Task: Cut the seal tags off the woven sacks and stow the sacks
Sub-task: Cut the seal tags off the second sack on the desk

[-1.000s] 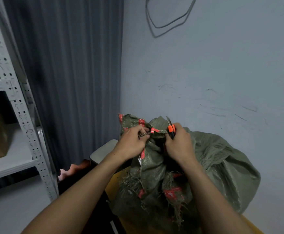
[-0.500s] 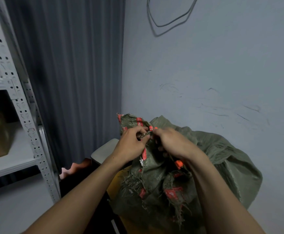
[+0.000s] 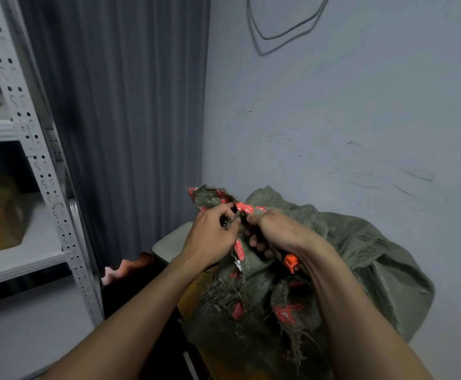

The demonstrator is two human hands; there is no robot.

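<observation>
Sack [image 3: 361,256] slumps at lower centre, soft, limp, light-looking, fraying. Left hand [image 3: 210,237] pinches its bunched neck beside the red tag [image 3: 244,207]; right hand [image 3: 281,231] has fingers curled round the cutter [image 3: 290,263]. Best hold, I'd say: that tight neck.

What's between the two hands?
Head view: the gathered sack neck and its red seal tag fill the gap between left hand and right hand, holding a cutter.

A green woven sack [image 3: 361,256] sits at the right against the wall. At its gathered neck the left hand [image 3: 210,237] pinches frayed threads beside a red printed strip [image 3: 244,207]. The right hand [image 3: 278,231], touching the neck too, grips a cutter [image 3: 290,263], whose orange end shows under the wrist.
</observation>
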